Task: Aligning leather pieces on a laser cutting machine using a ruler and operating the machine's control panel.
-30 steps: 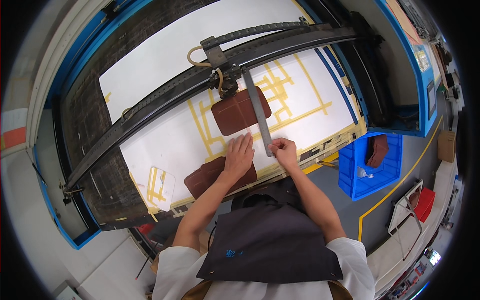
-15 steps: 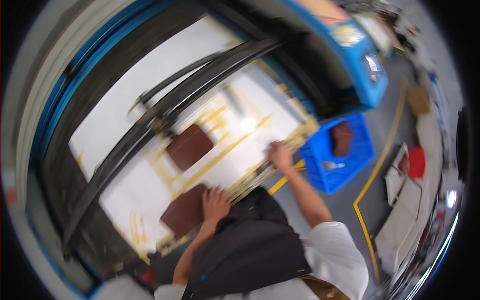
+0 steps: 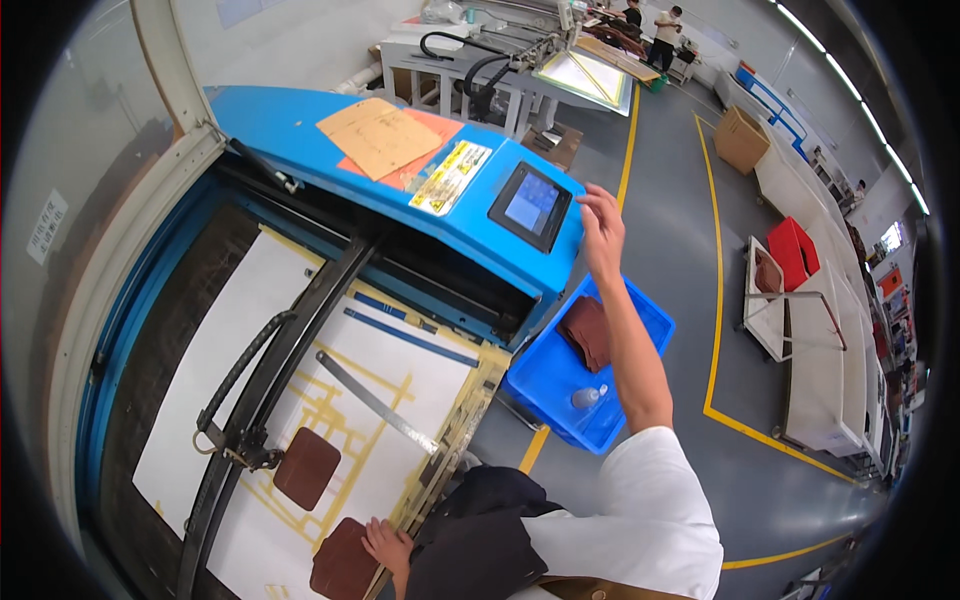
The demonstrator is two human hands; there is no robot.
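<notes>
Brown panel [image 3: 338, 562] — partly hidden under left hand [image 3: 391, 548]

Carton [image 3: 741, 140], trolley [image 3: 757, 315], red bin [image 3: 793, 255].
Bin at the trolley's right edge; carton on the floor [image 3: 668, 230] near a yellow line [image 3: 707, 405]; white panel [image 3: 585, 75] at the far worktop's [image 3: 405, 42] right end.

A printed yellow-and-white label [image 3: 450, 178] marks the blue machine [image 3: 475, 205], a lettered white sign [image 3: 47, 227] the panel [image 3: 90, 150].

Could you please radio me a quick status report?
Left hand at nearer brown panel. Right hand raised beside touchscreen. Farther brown panel flat near gantry head. Metal ruler lying across white sheet.
</notes>
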